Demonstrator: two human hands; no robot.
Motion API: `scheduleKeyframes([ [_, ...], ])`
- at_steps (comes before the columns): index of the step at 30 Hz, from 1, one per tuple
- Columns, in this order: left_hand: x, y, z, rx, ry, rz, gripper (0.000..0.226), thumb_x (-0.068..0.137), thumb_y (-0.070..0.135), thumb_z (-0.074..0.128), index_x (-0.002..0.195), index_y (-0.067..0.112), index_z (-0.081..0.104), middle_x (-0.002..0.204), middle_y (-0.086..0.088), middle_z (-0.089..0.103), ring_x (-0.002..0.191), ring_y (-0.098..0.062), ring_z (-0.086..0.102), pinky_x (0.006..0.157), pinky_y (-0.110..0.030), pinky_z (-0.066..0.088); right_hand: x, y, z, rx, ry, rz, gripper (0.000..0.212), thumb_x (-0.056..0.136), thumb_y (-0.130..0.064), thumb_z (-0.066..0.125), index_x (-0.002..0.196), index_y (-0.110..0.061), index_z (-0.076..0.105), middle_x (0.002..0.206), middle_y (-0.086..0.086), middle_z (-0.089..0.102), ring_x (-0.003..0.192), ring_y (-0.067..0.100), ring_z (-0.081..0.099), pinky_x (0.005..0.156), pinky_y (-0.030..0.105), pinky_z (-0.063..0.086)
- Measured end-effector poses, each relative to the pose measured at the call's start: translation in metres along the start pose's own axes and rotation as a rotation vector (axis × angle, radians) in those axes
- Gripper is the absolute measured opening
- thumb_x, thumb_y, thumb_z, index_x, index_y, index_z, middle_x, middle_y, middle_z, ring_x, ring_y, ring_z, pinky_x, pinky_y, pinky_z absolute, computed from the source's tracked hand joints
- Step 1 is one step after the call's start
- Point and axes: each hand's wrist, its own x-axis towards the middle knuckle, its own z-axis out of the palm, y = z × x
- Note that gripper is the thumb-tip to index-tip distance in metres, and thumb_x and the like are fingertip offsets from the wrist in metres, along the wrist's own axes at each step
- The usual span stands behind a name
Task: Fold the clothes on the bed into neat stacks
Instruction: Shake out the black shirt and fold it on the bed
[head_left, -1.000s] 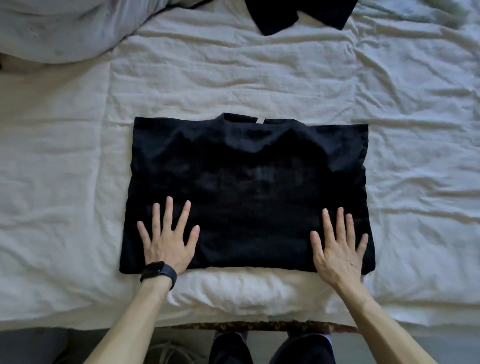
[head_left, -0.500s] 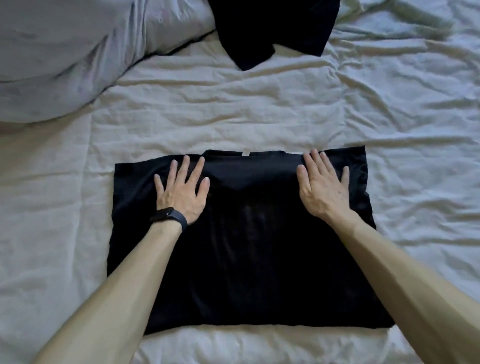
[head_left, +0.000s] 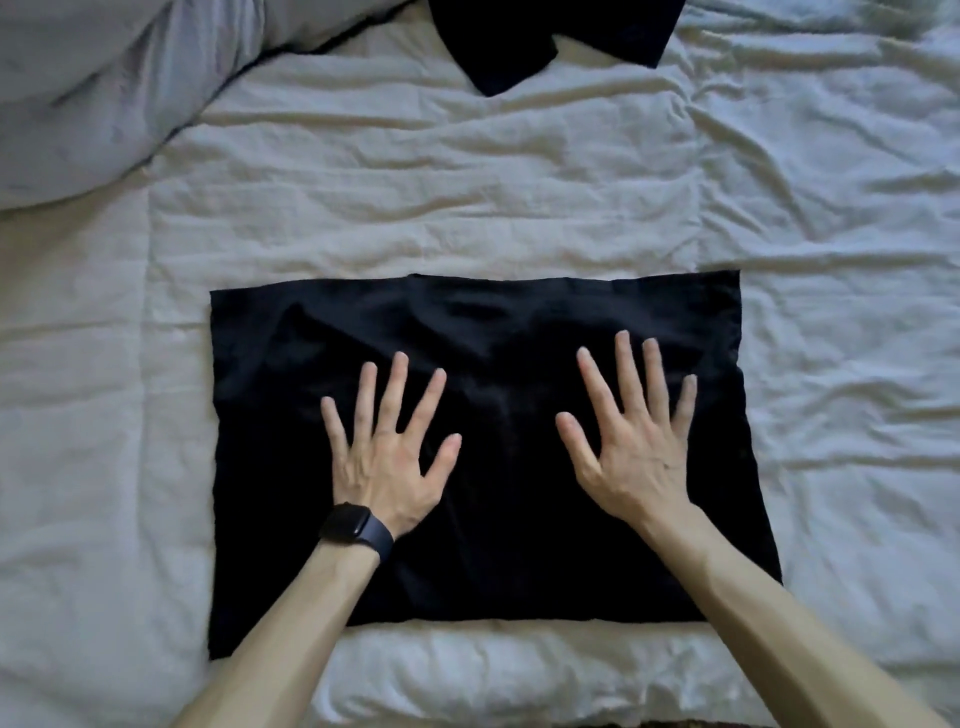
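Head view: a person's left hand and right hand lie palm-down, fingers straight and spread, on a black garment folded into a rectangle at the near side of the bed. Neither hand grips anything. Both are released and flat, the left toward the middle-left of the cloth and the right toward the middle-right, a spread that looks meant to press the layers down and smooth the creases along the far edge. Slight blur at the fingertips leaves it unclear whether the palms bear full weight or only skim the surface. A dark watch sits on the left wrist. The garment lies square to the person, its near edge running close along the mattress edge, likely so the next fold can be made within easy reach. A second dark garment waits at the far side of the bed, well apart from the first and partly cut off by the frame. A gray duvet is bunched in the far left corner. By this showing, the fold in hand is nearly done and no stack has been started.
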Motion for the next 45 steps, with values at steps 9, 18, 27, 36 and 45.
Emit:
scheduleKeyframes([
  [9,-0.034,-0.025,0.014,0.139,-0.189,-0.143,0.084,0.085,0.084,0.020,0.157,0.045,0.004,0.167,0.005,-0.014,0.153,-0.028,-0.015,0.108,-0.078,-0.007,-0.002,0.036,0.000,-0.101,-0.149,-0.014,0.085,0.090,-0.084,0.027,0.162,-0.042,0.008,0.171,-0.002,-0.009,0.156,0.029,-0.016,0.114,0.072,-0.002],
  [18,-0.086,0.163,0.016,-0.032,-0.265,0.271,0.085,0.088,0.078,0.030,0.159,0.038,0.005,0.168,-0.001,-0.006,0.154,-0.026,-0.009,0.115,-0.065,-0.016,-0.047,0.112,-0.042,0.043,-0.261,0.083,0.071,0.098,-0.067,0.016,0.162,-0.040,0.003,0.170,-0.006,-0.016,0.155,0.016,-0.019,0.124,0.057,-0.003],
  [27,-0.094,0.313,0.033,0.090,-0.382,0.327,0.069,0.093,0.041,0.060,0.154,0.023,0.031,0.145,-0.001,0.043,0.126,-0.023,0.044,0.107,-0.043,0.034,-0.118,0.231,-0.052,-0.033,-0.358,0.263,0.068,0.100,-0.066,0.008,0.160,-0.042,-0.012,0.165,-0.004,-0.031,0.150,0.015,-0.033,0.121,0.063,-0.011],
  [36,-0.093,0.328,0.002,-0.254,0.001,0.041,0.030,0.079,0.012,0.082,0.108,0.019,0.078,0.066,0.000,0.069,0.056,-0.026,0.064,0.050,-0.032,0.051,-0.117,0.249,-0.040,-0.004,-0.450,0.171,0.071,0.100,-0.064,0.011,0.159,-0.037,-0.018,0.161,-0.002,-0.039,0.148,0.020,-0.038,0.115,0.068,-0.018],
  [45,-0.093,0.324,-0.049,-0.688,0.148,-0.654,0.026,0.101,0.036,0.055,0.115,0.019,0.068,0.064,0.018,0.058,0.065,0.006,0.058,0.061,-0.007,0.042,-0.053,0.179,-0.111,0.819,-0.380,0.473,0.066,0.092,-0.065,0.056,0.135,-0.015,0.056,0.126,0.003,0.065,0.117,0.024,0.062,0.093,0.037,0.051],
])
